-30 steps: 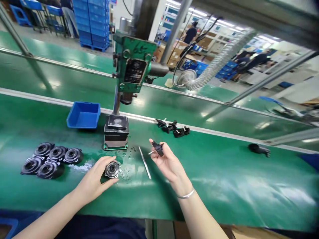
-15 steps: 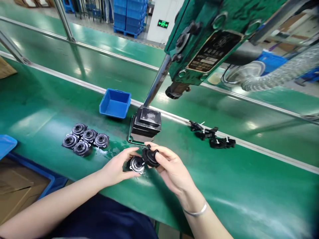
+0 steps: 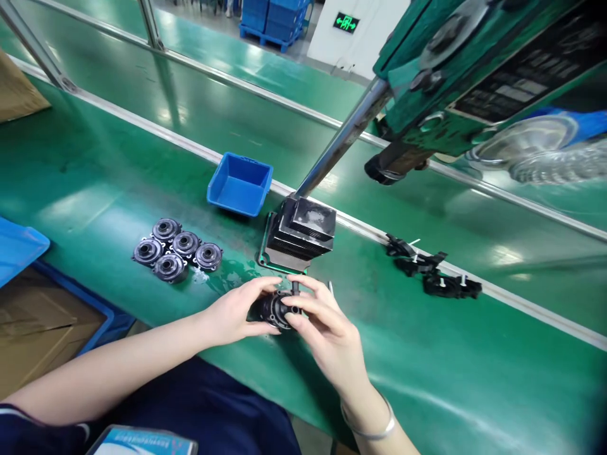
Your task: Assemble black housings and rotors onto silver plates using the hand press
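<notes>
My left hand is curled around a round black housing, thumb on the near side and fingers on the far side. My right hand grips a black cover with pipe stubs, which sits against the housing; whether it is fully seated I cannot tell. Both parts are close above the green bench, just in front of a stepped black metal block. To the left, several similar round black housings stand grouped on the bench, with wet spots beside them.
A blue bin stands behind the block. A green press head on a steel column overhangs the right side. Several black covers with white pieces lie along the rail. At far left are a blue tray and a cardboard box.
My right hand has brought the black cover onto the housing in my left hand; before, they were side by side with the housing's face showing. The camera view has shifted.
</notes>
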Tool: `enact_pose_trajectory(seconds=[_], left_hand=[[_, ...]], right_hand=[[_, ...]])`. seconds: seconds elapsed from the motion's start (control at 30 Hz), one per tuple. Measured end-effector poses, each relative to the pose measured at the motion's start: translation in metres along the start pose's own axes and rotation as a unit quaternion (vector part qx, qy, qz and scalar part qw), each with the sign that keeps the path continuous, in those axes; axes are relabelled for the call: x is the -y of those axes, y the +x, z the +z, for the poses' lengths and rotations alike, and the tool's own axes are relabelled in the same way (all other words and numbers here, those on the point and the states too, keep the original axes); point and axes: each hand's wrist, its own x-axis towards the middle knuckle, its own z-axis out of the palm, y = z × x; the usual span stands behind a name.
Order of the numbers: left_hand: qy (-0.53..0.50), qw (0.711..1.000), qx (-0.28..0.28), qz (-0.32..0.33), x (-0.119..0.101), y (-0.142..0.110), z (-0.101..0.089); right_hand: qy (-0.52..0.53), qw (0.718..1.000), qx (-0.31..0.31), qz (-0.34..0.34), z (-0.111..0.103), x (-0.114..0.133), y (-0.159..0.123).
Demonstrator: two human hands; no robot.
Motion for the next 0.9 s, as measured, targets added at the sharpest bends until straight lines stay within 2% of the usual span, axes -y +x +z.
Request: enact_pose_trajectory(seconds=[0.1, 0.3, 0.5, 0.83, 0.9], left_hand=[[-0.004, 1.000, 0.004, 0.011, 0.000, -0.001, 0.002], [0.033, 0.998, -0.002, 0.060, 0.001, 0.000, 0.000], [0.061, 0.987, 0.006, 0.146, 0.002, 0.003, -0.003], [0.067, 0.987, -0.013, 0.145, 0.005, 0.002, -0.001], [0.072, 0.986, -0.018, 0.148, 0.000, 0.001, -0.002]], right_hand=[[-0.071, 0.996, 0.006, -0.048, 0.000, -0.004, -0.006], [-0.066, 0.998, -0.010, -0.001, 0.009, -0.025, -0.017], [-0.095, 0.995, -0.001, -0.042, 0.011, -0.026, -0.019], [-0.135, 0.990, -0.001, -0.029, 0.015, -0.026, -0.017], [-0.150, 0.988, 0.007, -0.032, 0.010, -0.024, -0.014]])
